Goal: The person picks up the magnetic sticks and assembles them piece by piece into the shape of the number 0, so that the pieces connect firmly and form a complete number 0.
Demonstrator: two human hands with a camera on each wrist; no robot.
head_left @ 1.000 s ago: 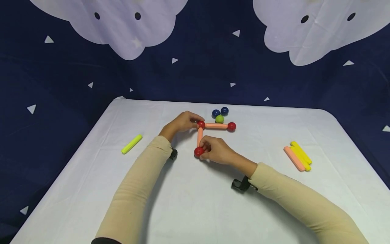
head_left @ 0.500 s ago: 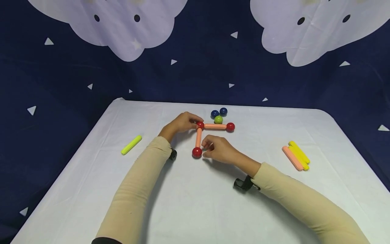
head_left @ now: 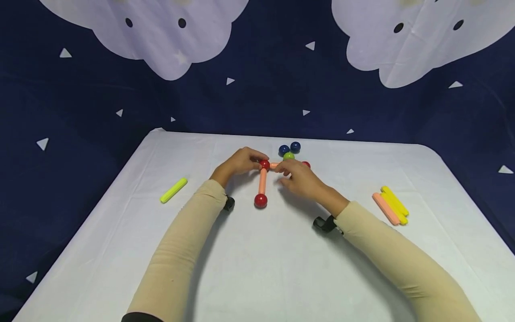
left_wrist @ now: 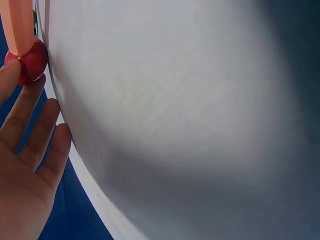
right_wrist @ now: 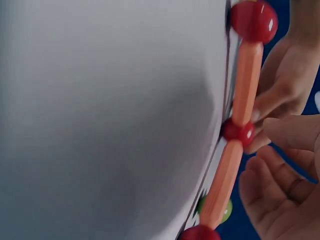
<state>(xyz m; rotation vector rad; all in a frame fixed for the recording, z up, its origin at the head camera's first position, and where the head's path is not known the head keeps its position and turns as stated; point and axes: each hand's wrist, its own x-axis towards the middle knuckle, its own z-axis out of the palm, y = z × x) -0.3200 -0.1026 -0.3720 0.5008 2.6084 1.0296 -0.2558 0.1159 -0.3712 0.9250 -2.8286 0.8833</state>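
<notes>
- Currently, head view: left hand pinches the corner red ball; right hand, fingers loosely curled and holding nothing, lies over the pink rod right of that ball. Best kept pinned while the rod is handled.
- Left wrist view: fingers nearly straight beside the ball.
- Right wrist view: fingers relaxed alongside the rod.

The right hand hides most of the far peach rod and part of the far red ball; its grip is unclear.
</notes>
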